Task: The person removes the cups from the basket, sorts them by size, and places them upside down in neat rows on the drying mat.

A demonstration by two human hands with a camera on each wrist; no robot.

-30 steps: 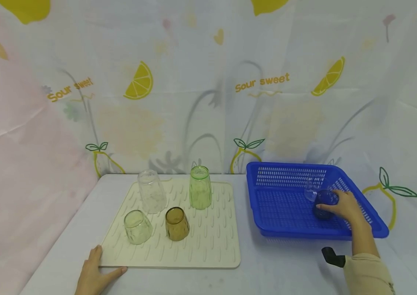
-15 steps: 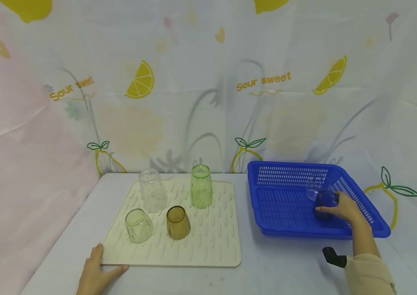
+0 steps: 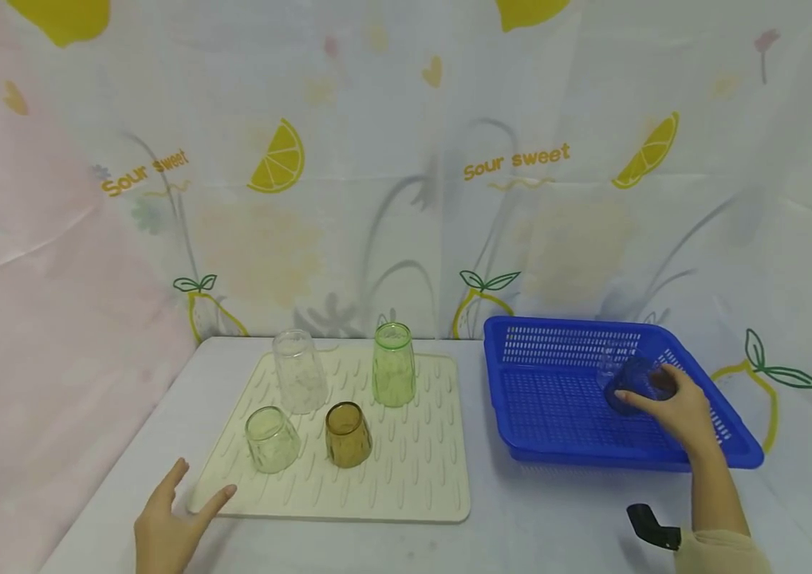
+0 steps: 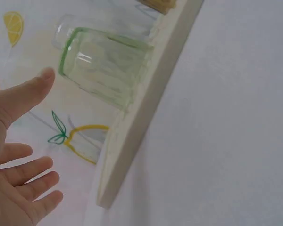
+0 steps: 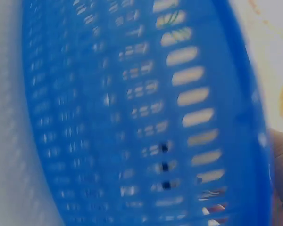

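Note:
In the head view my right hand (image 3: 686, 410) reaches into the blue plastic basket (image 3: 607, 458) and grips a dark blue glass (image 3: 624, 388), thumb on the near side. That glass leans to the left. Just behind it is a clear glass (image 3: 607, 359), partly hidden. My left hand (image 3: 171, 514) hovers by the near left corner of the cream drying mat (image 3: 413, 490), fingers spread and holding nothing. Nearest to it on the mat is a short pale green glass (image 3: 273, 444), also seen in the left wrist view. The right wrist view mostly shows the basket's wall.
Also upright on the mat are a short amber glass (image 3: 348, 438), a tall clear glass (image 3: 300, 375) and a tall green glass (image 3: 394, 371). A printed lemon curtain (image 3: 406, 199) hangs behind the white table (image 3: 492, 534).
My left hand has let go of the mat's corner and risen a little. The dark blue glass has tipped to the left in my right hand, which has turned with it.

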